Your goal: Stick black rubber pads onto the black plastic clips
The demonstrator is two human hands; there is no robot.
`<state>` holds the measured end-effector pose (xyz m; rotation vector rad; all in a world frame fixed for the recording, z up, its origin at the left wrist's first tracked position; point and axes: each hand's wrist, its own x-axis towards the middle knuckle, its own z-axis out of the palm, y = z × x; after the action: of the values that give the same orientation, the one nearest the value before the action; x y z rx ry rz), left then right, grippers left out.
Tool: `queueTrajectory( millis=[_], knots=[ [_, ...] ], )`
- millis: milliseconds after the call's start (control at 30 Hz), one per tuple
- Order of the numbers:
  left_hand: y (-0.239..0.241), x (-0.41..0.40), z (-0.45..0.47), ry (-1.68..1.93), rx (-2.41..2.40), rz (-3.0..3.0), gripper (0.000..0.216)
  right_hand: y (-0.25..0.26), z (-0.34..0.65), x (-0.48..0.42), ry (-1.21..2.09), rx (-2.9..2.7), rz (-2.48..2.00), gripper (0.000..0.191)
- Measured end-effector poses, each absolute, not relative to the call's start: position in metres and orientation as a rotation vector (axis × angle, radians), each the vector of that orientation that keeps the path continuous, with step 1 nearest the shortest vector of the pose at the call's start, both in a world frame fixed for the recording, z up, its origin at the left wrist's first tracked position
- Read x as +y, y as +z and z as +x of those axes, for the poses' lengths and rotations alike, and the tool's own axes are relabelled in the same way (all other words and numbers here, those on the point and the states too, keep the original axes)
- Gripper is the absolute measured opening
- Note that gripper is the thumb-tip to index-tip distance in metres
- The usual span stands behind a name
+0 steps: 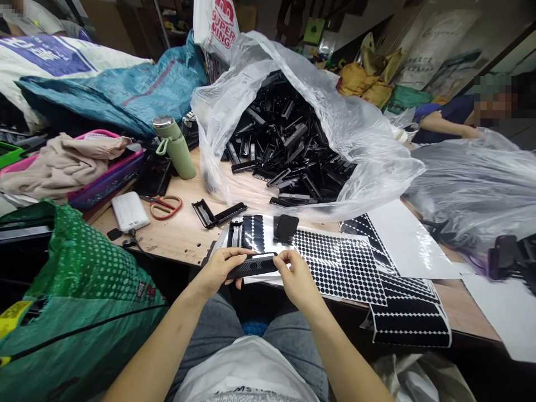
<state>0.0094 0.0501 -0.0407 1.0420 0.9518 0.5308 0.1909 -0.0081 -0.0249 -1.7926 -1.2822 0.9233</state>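
Observation:
Just over the table's front edge, a long black plastic piece with a carbon-fibre pattern point(254, 267) is held level between both hands. My left hand point(218, 270) grips its left end, thumb on top and fingers beneath. My right hand point(296, 274) pinches at its right end; whether a small sticker is in that pinch I cannot tell. Under and beyond the hands lie a sheet of black strip stickers point(253, 231), a sheet of round black stickers point(339, 265) and a black flat plate point(287, 229). An opened black case point(218, 215) rests behind my left hand.
A clear plastic bag point(360, 134) spills black plastic parts point(288, 139) at the back. To the left are red-handled scissors point(166, 207), a white power bank point(130, 211), a green bottle point(180, 151) and a green sack point(96, 290). A person point(448, 120) sits at far right.

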Motion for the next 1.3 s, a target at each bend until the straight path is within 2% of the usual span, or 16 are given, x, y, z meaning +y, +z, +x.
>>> queueTrajectory(
  millis=[333, 467, 633, 700, 800, 967, 1167, 1300],
  knots=[
    [-0.046, 0.047, 0.017, 0.592, 0.923, 0.94, 0.038, -0.034, 0.18, -0.014, 0.839, -1.133, -1.751, 0.017],
    [-0.044, 0.047, 0.015, 0.574, 0.928, 0.898, 0.042, -0.055, 0.19, -0.009, 0.792, -1.021, -1.675, 0.02],
    [-0.044, 0.053, 0.012, 0.592, 1.044, 0.955, 0.043, -0.098, 0.236, 0.016, 0.595, -1.175, -2.073, 0.009],
    [-0.044, 0.055, 0.013, 0.6, 1.069, 0.973, 0.043, -0.11, 0.249, 0.025, 0.578, -1.197, -2.118, 0.005],
    [-0.044, 0.056, 0.016, 0.591, 1.062, 0.98, 0.041, -0.117, 0.258, 0.031, 0.597, -1.213, -2.116, 0.007],
    [-0.042, 0.057, 0.02, 0.571, 1.064, 0.972, 0.039, -0.091, 0.253, 0.023, 0.676, -1.245, -2.062, 0.011],
    [-0.042, 0.057, 0.03, 0.572, 1.061, 0.979, 0.04, -0.03, 0.203, 0.005, 0.937, -1.383, -1.62, 0.013],
    [-0.043, 0.055, 0.035, 0.611, 1.047, 0.975, 0.037, -0.025, 0.179, 0.005, 0.905, -1.373, -1.599, 0.013]
  ],
)
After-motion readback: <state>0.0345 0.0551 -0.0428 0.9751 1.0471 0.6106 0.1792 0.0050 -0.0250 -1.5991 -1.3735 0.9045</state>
